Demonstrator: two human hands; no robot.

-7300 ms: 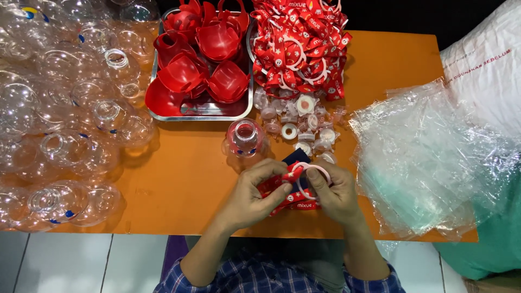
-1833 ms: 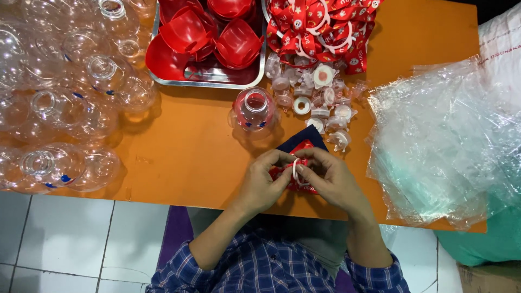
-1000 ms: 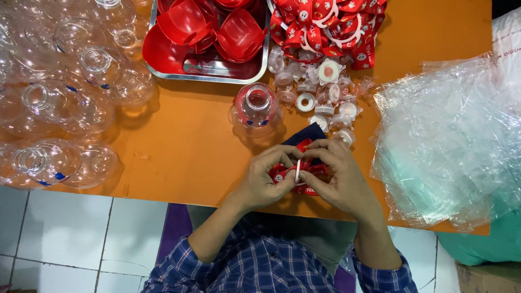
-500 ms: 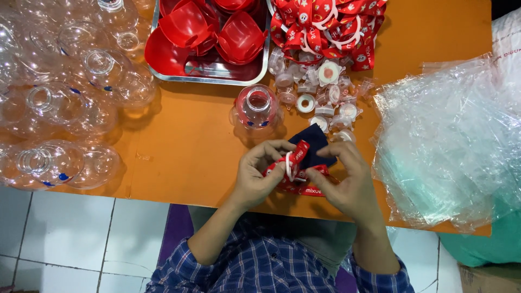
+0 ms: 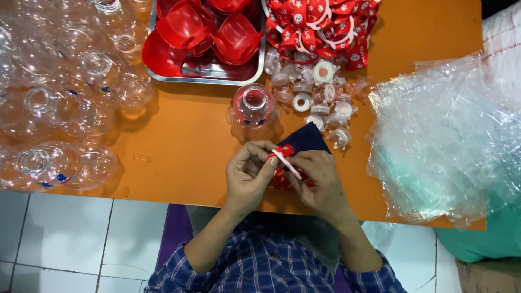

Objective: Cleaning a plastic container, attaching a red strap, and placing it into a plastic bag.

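Note:
Both hands meet over the near edge of the orange table (image 5: 184, 146). My left hand (image 5: 247, 176) and my right hand (image 5: 320, 182) pinch a red patterned ribbon strap with a white plastic ring (image 5: 284, 159) between their fingertips. A dark blue cloth piece (image 5: 308, 138) lies just beyond my fingers. A clear round bottle with a red inside (image 5: 253, 107) stands upright right behind the hands.
Several clear plastic bottles (image 5: 65, 103) crowd the left side. A metal tray (image 5: 209, 76) holds red plastic cups (image 5: 236, 38). A heap of red straps (image 5: 320, 24) and small clear caps (image 5: 320, 92) lie at the back. Clear plastic bags (image 5: 439, 135) pile up on the right.
Both hands have kept working the red strap at the same spot; the white ring now sticks up between the fingertips. The camera has shifted slightly.

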